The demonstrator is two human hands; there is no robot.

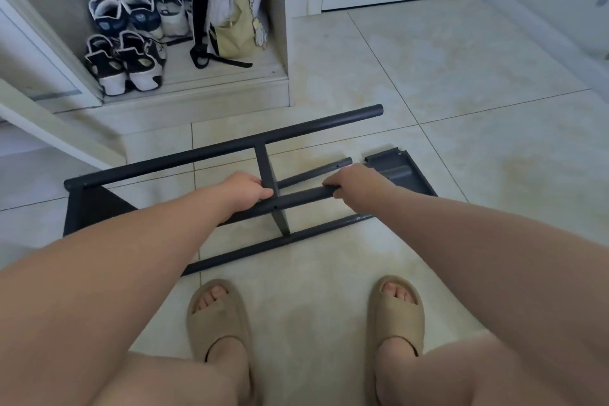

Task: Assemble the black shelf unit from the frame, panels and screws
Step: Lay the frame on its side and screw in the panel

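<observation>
The black shelf frame (pixel 211 150) lies on its side on the tiled floor, long tubes running left to right with a flat crossbar (pixel 267 171) between them. My left hand (pixel 245 189) grips the upper near tube (pixel 296 199) beside the crossbar. My right hand (pixel 354 183) is closed on the free right end of that same tube. A dark panel (pixel 400 171) lies flat on the floor just beyond my right hand, upside down with its rim up. Another black panel (pixel 95 204) is fixed at the frame's left end. No screws are visible.
My feet in tan slippers (pixel 219 316) stand right behind the frame. A white cabinet niche at the back left holds several sneakers (pixel 127 39) and a hanging bag (pixel 230 3). An open white cabinet door edge (pixel 62 128) juts out at left. White doors stand behind.
</observation>
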